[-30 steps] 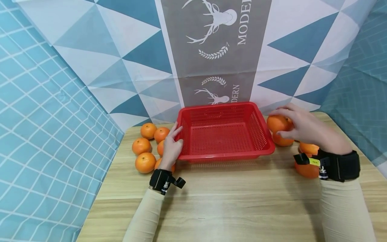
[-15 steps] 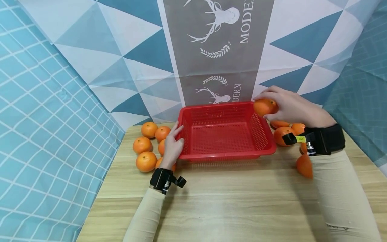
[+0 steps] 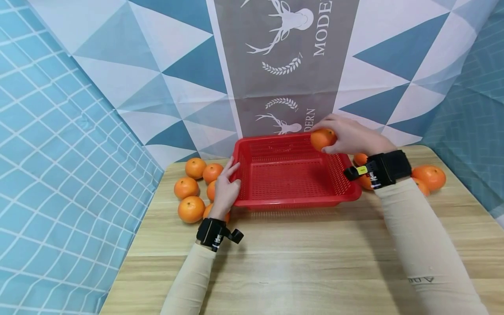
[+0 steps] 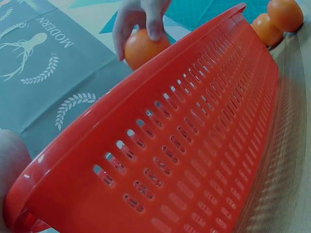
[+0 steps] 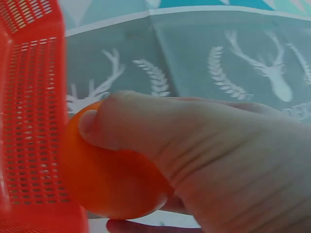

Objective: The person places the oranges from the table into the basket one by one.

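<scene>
A red slotted plastic basket (image 3: pixel 293 202) stands on the wooden table; its inside holds nothing. My right hand (image 3: pixel 346 134) grips an orange (image 3: pixel 322 138) above the basket's far right corner. The same orange (image 4: pixel 141 46) shows over the rim in the left wrist view, and fills the right wrist view (image 5: pixel 109 179) under my fingers (image 5: pixel 146 126). My left hand (image 3: pixel 226 186) rests with straight fingers against the basket's left wall (image 4: pixel 160 160).
Several oranges (image 3: pixel 190 209) lie on the table left of the basket, behind my left hand. More oranges (image 3: pixel 431 176) lie to the right of it. A patterned cloth backdrop (image 3: pixel 283 65) hangs close behind the basket. The table's near half is bare wood (image 3: pixel 299 262).
My right hand has lifted an orange from the right-hand pile and carried it left, to above the basket's far right corner. The left hand has stayed on the basket.
</scene>
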{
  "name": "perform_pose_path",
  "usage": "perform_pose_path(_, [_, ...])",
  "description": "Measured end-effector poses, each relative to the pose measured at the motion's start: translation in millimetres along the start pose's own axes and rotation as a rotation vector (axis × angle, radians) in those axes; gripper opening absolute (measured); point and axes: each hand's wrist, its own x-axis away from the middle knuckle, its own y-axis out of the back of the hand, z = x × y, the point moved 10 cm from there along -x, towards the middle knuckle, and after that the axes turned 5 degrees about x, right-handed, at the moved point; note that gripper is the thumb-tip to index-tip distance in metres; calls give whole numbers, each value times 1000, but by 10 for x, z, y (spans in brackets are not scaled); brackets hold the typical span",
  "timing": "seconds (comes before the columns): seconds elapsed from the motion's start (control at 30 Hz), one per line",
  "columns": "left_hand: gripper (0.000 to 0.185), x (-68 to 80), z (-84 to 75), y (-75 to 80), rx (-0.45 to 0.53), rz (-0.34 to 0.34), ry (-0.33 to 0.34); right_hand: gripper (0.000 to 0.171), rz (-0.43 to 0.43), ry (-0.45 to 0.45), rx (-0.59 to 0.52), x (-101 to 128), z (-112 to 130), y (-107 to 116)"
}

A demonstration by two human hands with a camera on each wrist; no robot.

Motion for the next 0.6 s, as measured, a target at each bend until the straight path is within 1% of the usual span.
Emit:
perform_pose_path(0.03, [69,0,8,-3,7,4,-1,64,5,-6,-6,-35,-1,-32])
perform_pose_path(0.1, [69,31,-32,-6,1,5,1,63,12,-16,-12,-108,-4,-96])
perform_pose_path(0.17, [68,125,-187,-9,-2,17,11,62,13,-23,-20,-188,-10,-162])
perform_pose_path(0.2, [68,142,-214,-6,-3,15,15,62,13,-26,-24,-223,-14,-194])
perform_pose_path(0.27, [68,217,-337,-14,-6,20,30,61,16,-27,-27,-283,-19,-257])
perform_pose_path(0.33, [67,235,-354,-13,-18,13,38,60,19,-26,-24,-337,-43,-320])
perform_pose_path(0.4, [67,182,-275,-5,-26,-1,29,59,23,-29,-18,-381,-81,-380])
perform_pose_path(0.43, [67,215,-327,-3,-27,6,18,59,26,-32,-16,-399,-103,-407])
perform_pose_path(0.5, [68,149,-233,-1,-29,5,6,59,33,-41,-17,-435,-162,-468])
perform_pose_path(0.6, [68,67,-122,-2,-7,12,-20,60,48,-64,-25,-467,-241,-564])
